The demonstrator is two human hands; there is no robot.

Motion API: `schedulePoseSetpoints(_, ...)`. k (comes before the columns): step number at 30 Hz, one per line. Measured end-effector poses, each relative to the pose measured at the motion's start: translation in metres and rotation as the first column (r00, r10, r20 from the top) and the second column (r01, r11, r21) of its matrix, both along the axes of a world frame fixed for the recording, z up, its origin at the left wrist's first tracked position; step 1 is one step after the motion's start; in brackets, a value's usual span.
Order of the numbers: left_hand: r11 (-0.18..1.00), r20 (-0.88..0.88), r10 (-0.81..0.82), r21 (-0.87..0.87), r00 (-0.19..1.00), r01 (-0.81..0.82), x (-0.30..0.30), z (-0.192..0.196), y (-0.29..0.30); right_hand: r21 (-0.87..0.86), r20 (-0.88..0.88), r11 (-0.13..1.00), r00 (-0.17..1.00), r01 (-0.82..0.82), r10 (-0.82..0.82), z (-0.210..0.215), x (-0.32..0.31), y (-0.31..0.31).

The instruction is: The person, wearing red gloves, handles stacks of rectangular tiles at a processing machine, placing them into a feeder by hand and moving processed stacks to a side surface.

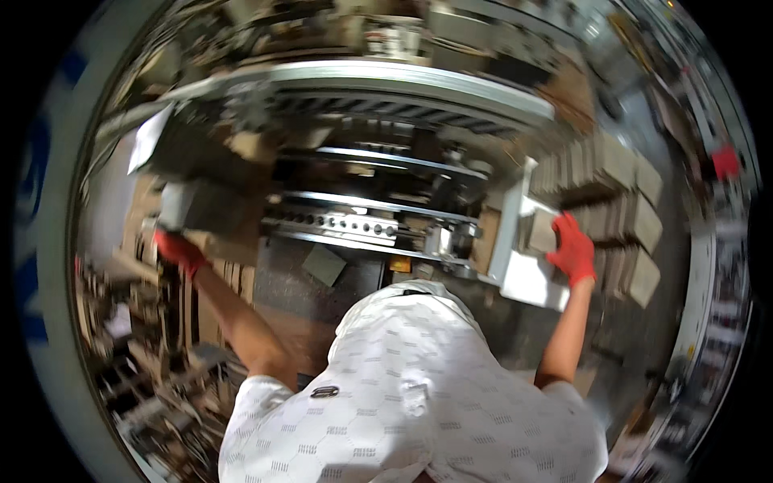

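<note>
My right hand (573, 251), in a red glove, is at the right edge of a small beige stack of flat pieces (538, 231) on a bright metal plate (523, 282). Its thumb and fingers curve apart, with a gap between them. On the left, my left hand (179, 251), also red-gloved, is beside the near end of a grey stack (189, 205). Motion smears its fingers, so its grip does not show. Between my hands lies a machine bed with metal rails (374, 201) and a perforated bar (338, 225).
Stacks of flat beige pieces (600, 165) stand to the right of the plate. A darker stack (181, 145) is at the far left. One loose grey-green sheet (324, 265) lies on the dark surface before me. A long metal beam (386, 72) crosses the back.
</note>
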State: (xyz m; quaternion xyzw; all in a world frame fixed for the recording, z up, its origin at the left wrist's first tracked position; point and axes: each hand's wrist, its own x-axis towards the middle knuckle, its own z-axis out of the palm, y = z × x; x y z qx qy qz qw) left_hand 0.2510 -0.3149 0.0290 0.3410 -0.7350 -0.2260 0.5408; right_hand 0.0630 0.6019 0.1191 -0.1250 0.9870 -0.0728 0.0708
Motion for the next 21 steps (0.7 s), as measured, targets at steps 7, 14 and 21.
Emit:
schedulePoseSetpoints(7,0.987,-0.426,0.152,0.108,0.892,-0.117,-0.037,0.076,0.235,-0.314,-0.315,0.836,0.880,-0.450,0.355,0.019,-0.019,-0.176)
schedulePoseSetpoints(14,0.838,-0.227,-0.233,0.447,0.946,0.314,-0.068,0.034,0.354,-0.298,-0.204,0.765,0.821,-0.571,0.534,-0.012,-0.084,-0.441)
schedulePoseSetpoints(21,0.694,-0.189,-0.409,0.570,0.893,0.439,-0.065,0.029,0.384,-0.338,-0.230,0.811,0.878,-0.477,0.420,-0.061,-0.123,-0.519)
